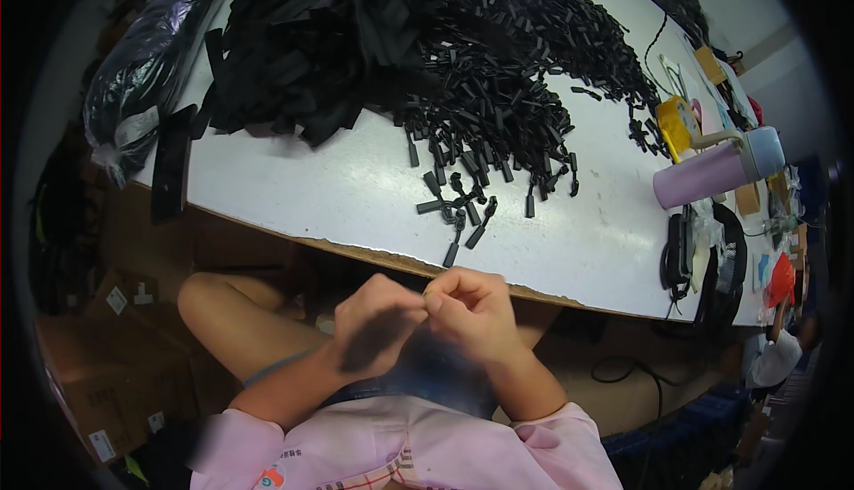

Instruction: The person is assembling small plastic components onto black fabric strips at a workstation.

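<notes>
My left hand [378, 312] and my right hand [471, 314] meet above my lap, just in front of the table's near edge. Both are closed, fingertips pinched together and touching. Whatever they hold is too small or too covered to make out. A dark, blurred patch shows along the underside of the left hand; I cannot tell whether it is cloth or shadow. Closest to the hands on the tabletop lie several loose black zipper sliders [458, 210] with long pull tabs. Behind them spreads a big heap of the same zipper sliders [507, 103].
A pile of black zipper strips [311, 45] covers the table's [311, 192] far left. Beside it lie a plastic-wrapped black bundle [151, 63] and a dark phone-like slab [172, 165]. At right are a purple bottle [703, 174], a yellow tape roll [678, 121] and a black pouch [678, 254].
</notes>
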Demonstrator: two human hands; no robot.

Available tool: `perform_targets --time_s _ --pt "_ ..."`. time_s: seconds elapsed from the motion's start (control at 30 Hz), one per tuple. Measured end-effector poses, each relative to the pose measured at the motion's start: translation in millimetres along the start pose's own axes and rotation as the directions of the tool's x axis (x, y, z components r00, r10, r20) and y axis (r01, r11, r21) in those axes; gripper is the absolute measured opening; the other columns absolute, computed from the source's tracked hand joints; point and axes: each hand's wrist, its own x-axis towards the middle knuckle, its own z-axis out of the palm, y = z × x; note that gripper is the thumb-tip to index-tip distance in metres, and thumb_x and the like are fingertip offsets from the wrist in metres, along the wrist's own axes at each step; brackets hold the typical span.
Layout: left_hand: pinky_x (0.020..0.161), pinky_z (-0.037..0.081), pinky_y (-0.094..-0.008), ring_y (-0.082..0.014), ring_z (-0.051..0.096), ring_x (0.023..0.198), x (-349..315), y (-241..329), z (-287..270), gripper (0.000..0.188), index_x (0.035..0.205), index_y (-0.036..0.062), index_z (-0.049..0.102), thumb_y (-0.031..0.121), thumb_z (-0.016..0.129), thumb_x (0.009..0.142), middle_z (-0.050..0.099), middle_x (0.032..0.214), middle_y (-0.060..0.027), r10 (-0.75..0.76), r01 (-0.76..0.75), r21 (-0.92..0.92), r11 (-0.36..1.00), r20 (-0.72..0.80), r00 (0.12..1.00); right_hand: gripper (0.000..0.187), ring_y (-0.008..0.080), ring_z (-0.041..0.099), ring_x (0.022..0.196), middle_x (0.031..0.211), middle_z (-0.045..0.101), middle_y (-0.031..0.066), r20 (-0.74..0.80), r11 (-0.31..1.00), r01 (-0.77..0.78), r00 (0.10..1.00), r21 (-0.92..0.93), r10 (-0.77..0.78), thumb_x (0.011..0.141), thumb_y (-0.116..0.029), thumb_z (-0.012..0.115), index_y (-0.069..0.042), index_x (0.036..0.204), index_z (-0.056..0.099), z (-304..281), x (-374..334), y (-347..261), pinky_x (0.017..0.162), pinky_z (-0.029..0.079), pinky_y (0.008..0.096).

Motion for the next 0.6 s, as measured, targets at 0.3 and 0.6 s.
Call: perform_targets --time_s 0.3,0.6 --pt "0.058 0.040 -0.0170 -0.0034 0.048 0.062 3.3 1.0 1.3 0.032 0.092 -0.0004 0.053 0.008 0.070 0.067 0.055 0.072 -0.0001 -0.616 0.546 -0.466 0.696 0.003 0.788 0.012 0.0258 0.051 0.053 0.067 0.050 0.0113 0.199 -0.039 0.211 0.826 -0.977 -0.528 0.066 -0.001 0.056 -0.001 0.076 0.051 -19.1 51.0 -38.4 0.049 0.042 0.0323" --pt "0.056 0.041 -0.0186 -0.0063 0.051 0.060 0.5 -6.2 -3.7 0.026 0.073 0.0024 0.054 0.012 0.075 0.061 0.054 0.067 -0.0001 -0.652 0.630 -0.415 0.656 0.109 0.751 0.012 0.0240 0.053 0.054 0.065 0.051 0.0118 0.235 -0.080 0.231 0.790 -0.970 -0.566 0.065 0.001 0.054 0.000 0.074 0.048 -18.5 50.5 -39.1 0.048 0.042 0.0305"
